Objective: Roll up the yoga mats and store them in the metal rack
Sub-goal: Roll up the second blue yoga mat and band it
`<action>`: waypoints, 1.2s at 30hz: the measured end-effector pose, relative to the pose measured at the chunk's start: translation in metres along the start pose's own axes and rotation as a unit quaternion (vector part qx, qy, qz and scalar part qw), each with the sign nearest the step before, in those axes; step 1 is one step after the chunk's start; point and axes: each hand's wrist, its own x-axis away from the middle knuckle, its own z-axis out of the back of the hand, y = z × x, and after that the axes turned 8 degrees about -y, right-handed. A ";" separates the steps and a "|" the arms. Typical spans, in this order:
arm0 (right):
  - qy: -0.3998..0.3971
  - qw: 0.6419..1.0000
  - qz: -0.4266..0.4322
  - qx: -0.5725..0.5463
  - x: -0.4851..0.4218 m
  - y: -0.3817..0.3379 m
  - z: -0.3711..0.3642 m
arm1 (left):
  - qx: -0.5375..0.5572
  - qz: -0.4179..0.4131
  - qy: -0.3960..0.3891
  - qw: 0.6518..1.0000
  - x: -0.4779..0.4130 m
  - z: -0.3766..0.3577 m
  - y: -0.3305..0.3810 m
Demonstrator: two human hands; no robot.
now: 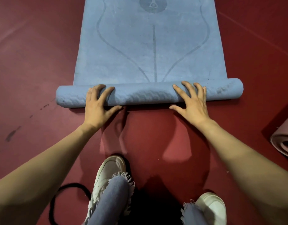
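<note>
1. a blue mat (149, 46) lies on the red floor (26, 62), its near end wound into a roll (140, 95) that runs crosswise in front of the person.
2. the left hand (97, 104) rests on the roll left of centre, fingers spread over the top, thumb at the near edge; it presses, not clenched.
3. the right hand (192, 103) rests the same way right of centre.
4. the unrolled part stretches away from the person, printed with curved lines.
5. a pink mat (284, 140), rolled, lies at the right edge, well apart.
6. two white shoes (110, 172) stand below the arms; a black cord (58, 203) loops at lower left.
</note>
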 end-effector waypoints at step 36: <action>0.010 0.999 -0.039 0.021 0.084 -0.022 0.004 | -0.059 -0.020 -0.068 0.996 0.082 0.018 0.034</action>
